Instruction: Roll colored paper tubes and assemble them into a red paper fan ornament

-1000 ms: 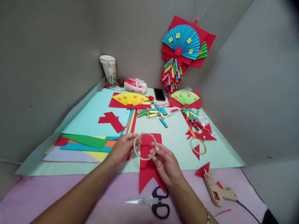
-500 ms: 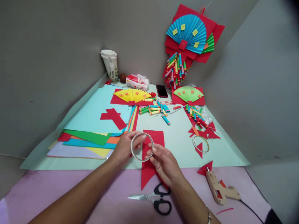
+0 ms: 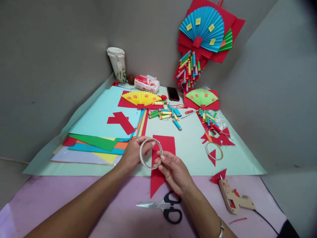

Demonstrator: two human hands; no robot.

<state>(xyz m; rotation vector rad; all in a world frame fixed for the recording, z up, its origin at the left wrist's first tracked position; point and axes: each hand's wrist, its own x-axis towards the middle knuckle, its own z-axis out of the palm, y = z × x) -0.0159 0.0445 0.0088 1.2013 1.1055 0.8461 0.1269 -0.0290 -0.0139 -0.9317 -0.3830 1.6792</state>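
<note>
Between both hands a thin roll of white tape (image 3: 142, 158) stands on edge, its open ring facing me. My left hand (image 3: 135, 150) is closed on the ring's left side, with the thumb inside it. The fingers of my right hand (image 3: 174, 170) pinch the ring's lower right edge. Behind the roll lies a red paper strip (image 3: 168, 145) with a notched lower end, partly hidden by my right hand. Just below my hands, scissors (image 3: 160, 205) with black handles lie with their blades to the left.
Stacked coloured paper (image 3: 99, 122) lies left. Small paper rolls (image 3: 165, 114), a yellow fan (image 3: 141, 98) and a green fan (image 3: 201, 98) sit farther back. To the right are another tape roll (image 3: 206, 152) and a corded glue gun (image 3: 229, 196). A fan decoration (image 3: 203, 28) hangs behind.
The view has shifted slightly, so most things sit a little higher in the picture. Both hands keep their hold on the tape roll, which has turned slightly.
</note>
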